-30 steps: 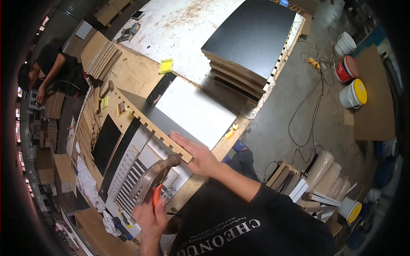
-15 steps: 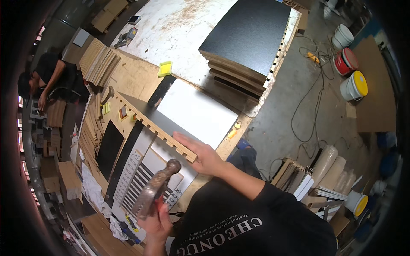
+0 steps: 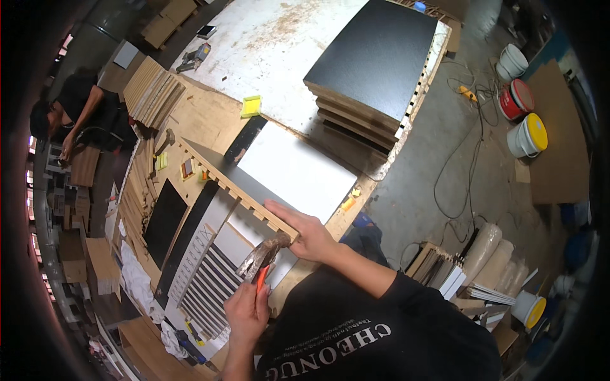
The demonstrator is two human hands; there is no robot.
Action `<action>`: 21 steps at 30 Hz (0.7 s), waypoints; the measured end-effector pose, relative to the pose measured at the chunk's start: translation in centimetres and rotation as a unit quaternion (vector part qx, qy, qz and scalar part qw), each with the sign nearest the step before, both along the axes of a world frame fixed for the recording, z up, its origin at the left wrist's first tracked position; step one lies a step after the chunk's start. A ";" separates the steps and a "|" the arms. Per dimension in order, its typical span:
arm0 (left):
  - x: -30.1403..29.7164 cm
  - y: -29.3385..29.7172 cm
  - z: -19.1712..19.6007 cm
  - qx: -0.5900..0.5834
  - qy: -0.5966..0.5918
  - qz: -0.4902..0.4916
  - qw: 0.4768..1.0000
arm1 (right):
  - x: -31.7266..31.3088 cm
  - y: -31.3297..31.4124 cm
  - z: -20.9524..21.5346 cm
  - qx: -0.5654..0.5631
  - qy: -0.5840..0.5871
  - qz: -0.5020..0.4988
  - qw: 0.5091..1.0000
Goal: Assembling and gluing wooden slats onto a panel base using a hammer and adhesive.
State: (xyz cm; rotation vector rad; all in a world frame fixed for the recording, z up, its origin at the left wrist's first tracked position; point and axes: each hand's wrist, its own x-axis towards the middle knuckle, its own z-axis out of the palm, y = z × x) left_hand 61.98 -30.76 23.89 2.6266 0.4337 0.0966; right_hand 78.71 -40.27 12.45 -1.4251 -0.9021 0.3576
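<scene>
My left hand (image 3: 246, 312) is closed around the orange handle of a claw hammer (image 3: 257, 259). The worn metal head lies against, or very close to, the near end of a notched wooden board (image 3: 236, 192). This board stands on edge, its toothed side facing up. At that same end my right hand (image 3: 311, 237) grips the board, fingers stretched along its far face. Behind it lies a white panel (image 3: 295, 170). A slatted piece with dark stripes (image 3: 219, 277) lies on the bench to the left, partly hidden by the left hand and hammer.
A stack of black-topped panels (image 3: 375, 60) stands at the far right of the bench. A nail gun (image 3: 194, 58), a yellow tray (image 3: 251, 106) and a second hammer (image 3: 166, 141) lie farther back. Another person (image 3: 79, 114) works at left. Buckets (image 3: 527, 134) and cables occupy the right floor.
My left hand has brought the hammer up and to the right, from a gap away to the board's near end. The right hand keeps its hold. The view has shifted slightly.
</scene>
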 end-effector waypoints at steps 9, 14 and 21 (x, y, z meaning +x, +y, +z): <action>-4.5 5.6 -6.8 0.077 -0.011 0.262 0.962 | 0.4 1.0 -0.7 0.017 -0.062 -0.099 0.993; -4.0 6.8 -8.2 -0.072 -0.161 0.316 0.932 | 2.4 -0.7 -0.6 0.041 0.302 -0.142 0.942; 6.1 2.3 -6.7 -0.497 -0.448 0.233 0.706 | 0.8 -0.4 3.7 0.309 0.530 -0.019 0.789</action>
